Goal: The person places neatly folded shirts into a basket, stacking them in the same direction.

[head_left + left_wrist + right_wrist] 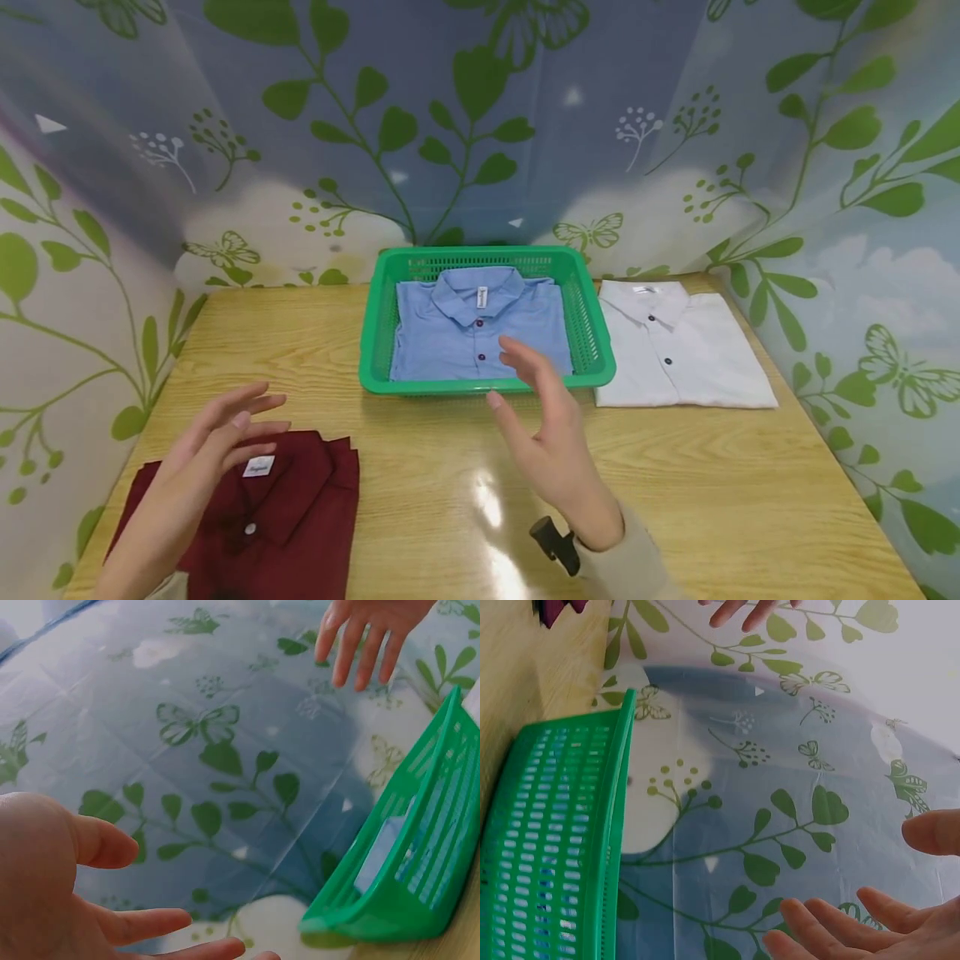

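A folded blue shirt lies collar-up in a green plastic basket at the back middle of the table. My right hand, thumb and fingers apart, is held in the air before the basket's front rim and overlaps it in the head view. On the left, my left hand hovers over a folded dark red shirt, holding nothing. Beside the basket on the right is a folded white shirt. The left wrist view shows the left hand with spread fingers; in the right wrist view the right hand is empty too.
All of it rests on a wood-grain table. A curtain printed with leaves and butterflies closes off the back and both sides. The right wrist wears a black strap.
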`<state>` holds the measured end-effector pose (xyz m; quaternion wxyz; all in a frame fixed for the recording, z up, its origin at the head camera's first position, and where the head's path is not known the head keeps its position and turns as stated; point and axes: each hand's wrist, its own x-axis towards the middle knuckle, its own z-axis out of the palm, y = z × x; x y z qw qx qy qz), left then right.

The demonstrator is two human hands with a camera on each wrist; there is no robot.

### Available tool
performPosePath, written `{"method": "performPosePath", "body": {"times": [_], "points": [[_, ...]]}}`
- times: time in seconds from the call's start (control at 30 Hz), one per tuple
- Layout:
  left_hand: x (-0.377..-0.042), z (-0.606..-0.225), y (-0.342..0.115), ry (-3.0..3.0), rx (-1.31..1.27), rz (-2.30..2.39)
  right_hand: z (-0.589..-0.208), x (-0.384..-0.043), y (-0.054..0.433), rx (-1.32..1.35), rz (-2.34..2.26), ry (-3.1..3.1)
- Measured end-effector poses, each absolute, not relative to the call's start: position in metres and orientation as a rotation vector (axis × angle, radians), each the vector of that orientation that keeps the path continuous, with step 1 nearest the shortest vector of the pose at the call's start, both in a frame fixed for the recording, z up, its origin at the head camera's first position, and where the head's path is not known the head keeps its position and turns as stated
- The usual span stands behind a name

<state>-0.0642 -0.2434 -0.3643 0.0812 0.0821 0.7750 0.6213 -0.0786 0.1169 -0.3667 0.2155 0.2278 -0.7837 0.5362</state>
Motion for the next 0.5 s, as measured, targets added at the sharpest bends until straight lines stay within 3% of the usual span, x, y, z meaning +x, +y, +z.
{"method": "performPosePath", "body": {"times": [0.5], "points": [[-0.048, -0.401, -0.305, 2.309, 0.243, 2.179, -0.38, -0.062, 0.082, 0.772, 2.021, -2.159]]}}
